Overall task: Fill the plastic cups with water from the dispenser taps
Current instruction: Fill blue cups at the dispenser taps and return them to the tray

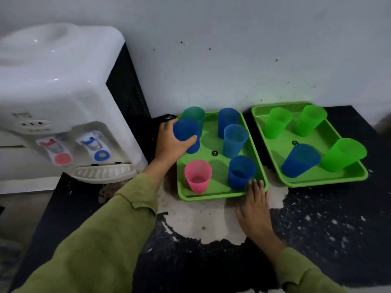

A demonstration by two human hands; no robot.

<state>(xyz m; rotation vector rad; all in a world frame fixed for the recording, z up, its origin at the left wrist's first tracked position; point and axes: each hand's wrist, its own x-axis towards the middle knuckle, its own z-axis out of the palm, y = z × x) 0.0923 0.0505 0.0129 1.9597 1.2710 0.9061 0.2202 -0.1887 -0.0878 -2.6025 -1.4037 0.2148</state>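
Note:
My left hand [169, 142] grips a dark blue plastic cup [187, 132] at the left side of the near green tray [211, 195]. That tray also holds a teal cup [195, 114], a pink cup [198, 175] and three more blue cups [241, 171]. My right hand [255, 210] lies flat on the counter, its straight fingertips touching the tray's front right rim. The white water dispenser [57, 102] stands at the left, with a red tap [51, 144] and a blue tap [92, 141] above a drip tray [103, 172].
A second green tray [317, 182] to the right carries several green cups [277, 122] and one blue cup [300, 160]. The black counter [328, 229] has a worn pale patch in front of the trays. A grey wall rises right behind everything.

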